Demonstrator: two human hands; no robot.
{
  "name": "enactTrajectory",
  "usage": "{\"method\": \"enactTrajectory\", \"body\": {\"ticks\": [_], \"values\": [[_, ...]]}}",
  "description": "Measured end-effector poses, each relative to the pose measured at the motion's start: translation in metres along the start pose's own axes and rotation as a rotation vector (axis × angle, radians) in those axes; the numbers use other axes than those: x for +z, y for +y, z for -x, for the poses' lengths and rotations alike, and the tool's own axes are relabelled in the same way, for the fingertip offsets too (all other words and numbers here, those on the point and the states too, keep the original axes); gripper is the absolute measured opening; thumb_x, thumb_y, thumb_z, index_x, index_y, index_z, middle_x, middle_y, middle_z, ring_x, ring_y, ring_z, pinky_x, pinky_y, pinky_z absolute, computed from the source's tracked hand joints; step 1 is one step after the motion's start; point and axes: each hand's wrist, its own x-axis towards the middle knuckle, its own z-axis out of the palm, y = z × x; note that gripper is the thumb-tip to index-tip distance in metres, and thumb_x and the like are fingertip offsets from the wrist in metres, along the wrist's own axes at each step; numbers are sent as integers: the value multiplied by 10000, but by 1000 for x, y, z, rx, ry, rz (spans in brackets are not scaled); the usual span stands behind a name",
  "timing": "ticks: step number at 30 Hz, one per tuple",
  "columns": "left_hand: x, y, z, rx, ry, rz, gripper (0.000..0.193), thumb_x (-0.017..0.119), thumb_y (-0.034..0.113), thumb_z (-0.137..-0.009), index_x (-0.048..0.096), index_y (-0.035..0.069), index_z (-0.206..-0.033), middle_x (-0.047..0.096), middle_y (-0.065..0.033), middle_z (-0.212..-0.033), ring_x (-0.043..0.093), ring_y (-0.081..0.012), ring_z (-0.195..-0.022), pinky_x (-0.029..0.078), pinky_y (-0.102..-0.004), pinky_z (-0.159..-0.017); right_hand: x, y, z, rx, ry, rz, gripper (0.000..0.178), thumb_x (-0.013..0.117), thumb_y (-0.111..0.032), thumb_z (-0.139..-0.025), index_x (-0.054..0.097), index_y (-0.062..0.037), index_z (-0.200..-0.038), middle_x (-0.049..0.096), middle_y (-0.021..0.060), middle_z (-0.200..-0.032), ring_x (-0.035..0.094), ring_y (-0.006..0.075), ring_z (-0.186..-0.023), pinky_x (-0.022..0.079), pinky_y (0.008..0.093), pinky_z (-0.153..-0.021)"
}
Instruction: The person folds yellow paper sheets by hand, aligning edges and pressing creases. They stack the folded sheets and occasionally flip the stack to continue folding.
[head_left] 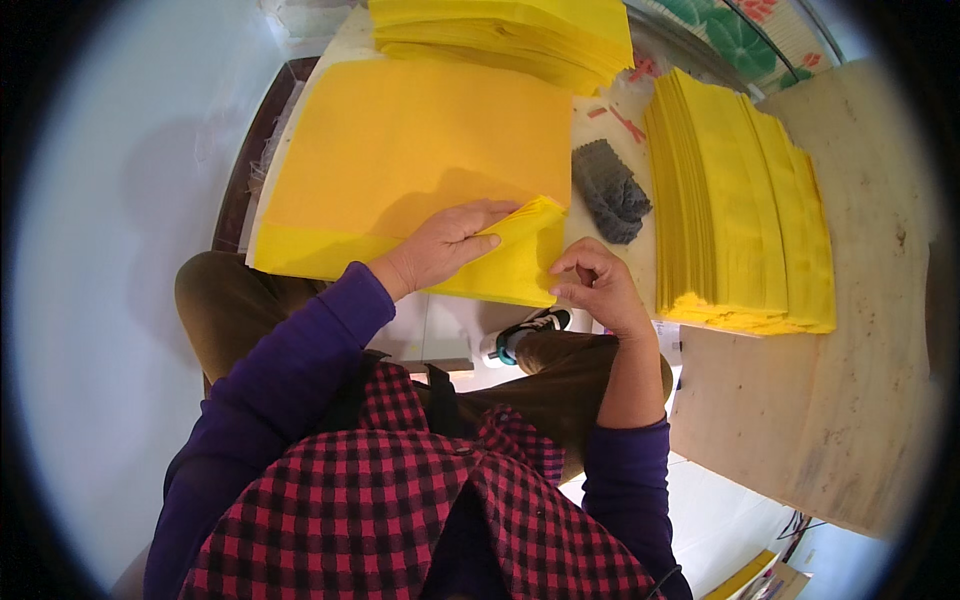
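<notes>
Head view: the yellow sheet (525, 264) sits along the front of the orange sheet (430, 125), its right end lifted. Left hand (437, 245) pinches that end, thumb on top; right hand's (607, 288) fingers curl at the corner, can't tell if they grip. I'd go light and even, so it doesn't crease. Gray cloth (606, 190) and yellow stack (740, 200) crowd the right; room's toward the body.

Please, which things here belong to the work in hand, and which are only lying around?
Seemingly part of the work:
yellow sheets at the left hand
orange sheet behind
back yellow stack
right yellow stack

Seemingly just lying about:
grey cloth
red scraps
</notes>
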Motion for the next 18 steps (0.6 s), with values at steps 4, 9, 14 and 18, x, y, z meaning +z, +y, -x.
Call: {"method": "enactTrajectory", "body": {"ticks": [4, 9, 14, 18], "values": [[2, -1, -2, 31, -16, -21, 365, 507, 193, -958, 552, -27, -1245, 491, -173, -1373, 444, -298, -1283, 329, -359, -1071, 2, 3, -2, -36, -14, 67, 154, 722, 64, -740, 647, -43, -823, 479, -36, -845, 421, 44, -666, 326, 189, -587], [1, -1, -1, 38, -26, -17, 379, 507, 194, -955, 543, -28, -1261, 480, -171, -1386, 426, -303, -1301, 312, -365, -1085, 5, 9, -7, 29, -21, -27, 144, 716, 55, -755, 636, -35, -833, 480, -30, -853, 427, 52, -693, 330, 194, -597], [2, -4, -1, 28, -30, -45, 388, 503, 195, -957, 537, -21, -1277, 470, -172, -1394, 415, -303, -1311, 306, -369, -1090, -2, -3, -2, -23, -38, 91, 182, 736, 60, -731, 631, -44, -838, 478, -22, -865, 430, 55, -705, 333, 196, -601], [3, -5, -2, 47, -43, -62, 390, 503, 200, -959, 537, -19, -1280, 463, -174, -1399, 404, -304, -1319, 301, -372, -1093, 0, -1, -2, 29, -66, 138, 187, 747, 24, -713, 638, -49, -847, 513, 36, -874, 536, 158, -826, 439, 272, -736]]}}
